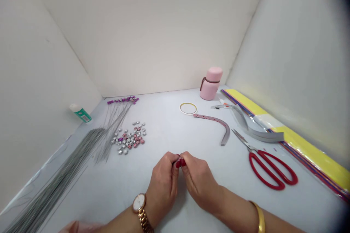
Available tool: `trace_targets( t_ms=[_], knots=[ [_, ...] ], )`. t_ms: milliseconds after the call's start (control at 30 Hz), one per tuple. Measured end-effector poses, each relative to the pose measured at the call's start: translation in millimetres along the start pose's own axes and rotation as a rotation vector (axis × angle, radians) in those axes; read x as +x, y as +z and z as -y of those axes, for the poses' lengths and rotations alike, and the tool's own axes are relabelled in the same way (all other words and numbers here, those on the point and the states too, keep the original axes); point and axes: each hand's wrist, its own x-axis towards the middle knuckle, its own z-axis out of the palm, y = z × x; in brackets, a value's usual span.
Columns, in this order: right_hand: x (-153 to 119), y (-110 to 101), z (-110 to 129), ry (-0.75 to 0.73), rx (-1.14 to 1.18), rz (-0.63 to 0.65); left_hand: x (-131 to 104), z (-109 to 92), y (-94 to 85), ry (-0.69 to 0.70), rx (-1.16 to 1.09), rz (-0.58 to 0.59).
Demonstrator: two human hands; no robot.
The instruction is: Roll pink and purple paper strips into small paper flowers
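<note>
My left hand (164, 176) and my right hand (199, 178) meet fingertip to fingertip above the near middle of the table. Thumbs and forefingers of both are pinched closed, and whatever lies between them is too small and covered to make out. To the left of the hands spreads a loose pile of small folded stars (130, 139), silver, pink and one purple. Beyond them to the right, a curved pink-and-grey paper strip (216, 120) lies near a ring of tape (188, 108). Red-handled scissors (265, 160) rest open-bladed on the right.
A thick bundle of grey wires (68, 167) runs along the left, near wires tipped with purple stars (123, 100). A glue bottle (82, 113) leans by the left wall. A pink flask (210, 84), grey strips (262, 135), a cutter (222, 106) and yellow-topped paper packs (308, 145) lie right.
</note>
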Motion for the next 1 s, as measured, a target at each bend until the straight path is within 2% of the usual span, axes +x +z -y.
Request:
trace_targets(
  t_ms=[100, 300, 433, 600, 700, 833, 900, 1000],
  knots=[
    [0.0, 1.9, 1.1, -0.039, -0.067, -0.019, -2.1, -0.4, 1.8, -0.014, -0.006, -0.005],
    [4.3, 4.9, 4.5, -0.016, -0.096, -0.046, -1.5, 1.0, 7.1, -0.081, 0.007, -0.043],
    [8.2, 2.2, 0.5, 0.02, -0.125, -0.013, 5.6, -0.9, 4.1, -0.155, -0.007, -0.004],
    [8.6, -0.2, -4.1, 0.011, -0.179, -0.012, 12.2, 2.2, -3.4, -0.021, 0.302, 0.091],
    [7.5, 1.4, -5.8, -0.009, -0.181, -0.028, 10.1, 5.7, -4.5, 0.039, 0.394, 0.106],
    [7.3, 0.6, -4.8, -0.001, -0.053, -0.014, 8.4, 7.6, -5.6, 0.08, 0.432, 0.123],
    [7.6, -1.0, -3.2, 0.076, 0.103, 0.026, 10.6, 8.0, -7.6, 0.115, 0.458, 0.128],
    [7.9, -1.7, -2.0, 0.265, 0.46, 0.093, 15.9, 9.2, -11.2, 0.187, 0.523, 0.169]
  ],
)
